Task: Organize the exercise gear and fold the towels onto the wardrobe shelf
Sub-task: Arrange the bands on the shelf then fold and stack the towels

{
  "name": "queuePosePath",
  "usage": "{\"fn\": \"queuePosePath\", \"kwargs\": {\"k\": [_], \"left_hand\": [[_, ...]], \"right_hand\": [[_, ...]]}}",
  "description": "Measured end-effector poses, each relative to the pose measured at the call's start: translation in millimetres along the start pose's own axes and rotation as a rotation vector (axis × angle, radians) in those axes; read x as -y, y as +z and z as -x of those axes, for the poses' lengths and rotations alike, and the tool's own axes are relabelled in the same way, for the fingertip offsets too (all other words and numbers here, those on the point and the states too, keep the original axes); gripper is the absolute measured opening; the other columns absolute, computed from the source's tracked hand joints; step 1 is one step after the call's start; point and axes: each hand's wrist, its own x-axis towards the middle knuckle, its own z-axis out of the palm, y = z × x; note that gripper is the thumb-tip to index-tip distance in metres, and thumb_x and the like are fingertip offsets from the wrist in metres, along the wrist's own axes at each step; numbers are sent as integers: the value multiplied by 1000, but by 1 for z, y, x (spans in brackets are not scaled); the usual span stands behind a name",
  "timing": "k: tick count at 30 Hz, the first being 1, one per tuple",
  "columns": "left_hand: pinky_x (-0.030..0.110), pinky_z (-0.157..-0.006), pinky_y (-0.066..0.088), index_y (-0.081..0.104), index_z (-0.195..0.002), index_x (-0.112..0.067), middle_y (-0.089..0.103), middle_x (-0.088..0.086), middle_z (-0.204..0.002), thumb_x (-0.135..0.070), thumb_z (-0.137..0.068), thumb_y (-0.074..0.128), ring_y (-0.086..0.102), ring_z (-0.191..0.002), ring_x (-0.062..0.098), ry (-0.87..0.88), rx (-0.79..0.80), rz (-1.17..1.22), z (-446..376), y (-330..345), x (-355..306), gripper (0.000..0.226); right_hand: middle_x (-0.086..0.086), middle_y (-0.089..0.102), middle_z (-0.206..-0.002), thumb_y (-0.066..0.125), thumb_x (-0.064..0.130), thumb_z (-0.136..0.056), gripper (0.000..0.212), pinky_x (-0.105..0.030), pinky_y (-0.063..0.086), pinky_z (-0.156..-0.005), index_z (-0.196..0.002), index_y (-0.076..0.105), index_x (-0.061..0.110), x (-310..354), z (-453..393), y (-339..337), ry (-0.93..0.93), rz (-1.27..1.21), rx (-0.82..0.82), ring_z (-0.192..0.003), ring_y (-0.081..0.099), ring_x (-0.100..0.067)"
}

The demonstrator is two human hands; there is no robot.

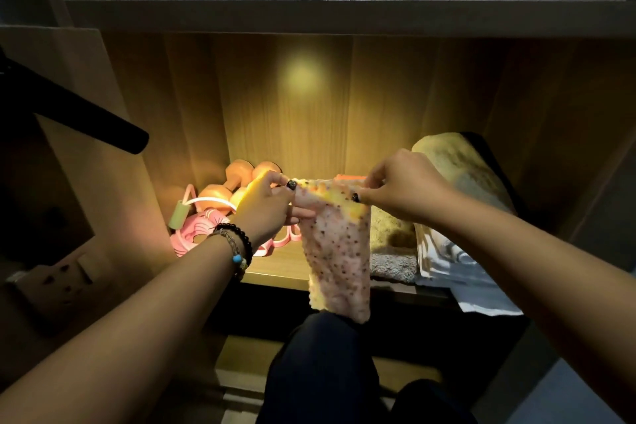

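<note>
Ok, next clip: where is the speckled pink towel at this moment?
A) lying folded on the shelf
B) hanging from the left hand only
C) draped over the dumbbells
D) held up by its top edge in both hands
D: the left hand and right hand each pinch a top corner of the speckled pink towel, which hangs down in front of the shelf.

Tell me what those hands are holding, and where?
Both hands, left and right, pinch the pink speckled fluffy towel by its top corners; it hangs down.
</note>
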Motion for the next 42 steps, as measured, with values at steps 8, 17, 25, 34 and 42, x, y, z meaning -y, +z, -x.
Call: {"fn": "queuePosePath", "kwargs": {"k": [8,17,25,34,42], "left_hand": [[28,-66,52,49,-104,-4,66,14,-88,-4,-100,40,71,-63,13,-36,-11,-45,-6,-14,14,10],[28,-78,59,62,-101,1,70,11,-95,-2,-94,56,71,-82,12,67,-81,-49,-18,-21,-2,10],[24,-71,59,58,-95,-10,70,-2,-90,-6,-95,55,72,-81,7,209,-157,-3,50,-14,30,5],[17,-74,55,61,-92,-14,71,-15,-90,-4,-93,56,69,-89,4,203,-122,-130,147,-13,137,11],[33,-73,55,67,-88,-20,74,3,-84,-7,-91,61,71,-80,17,156,-245,-119,174,-8,154,14]], "right_hand": [[2,69,-68,76,17,-77,8,-19,38,-48,-78,78,9,-2,-1,7,52,-204,143,-53,55,0],[-13,68,-90,82,2,-68,22,-25,47,-52,-86,68,2,3,-22,8,215,-389,127,-68,59,-17],[1,71,-81,79,14,-74,10,-39,59,-74,-83,74,16,-9,24,30,37,-355,27,-75,67,-14],[10,73,-94,76,16,-75,2,-27,49,-93,-75,75,15,-55,154,127,-125,-544,-54,-103,64,-4],[4,74,-102,74,15,-79,7,-31,49,-100,-84,75,10,-52,204,150,-195,-726,-97,-116,61,-10]]}}
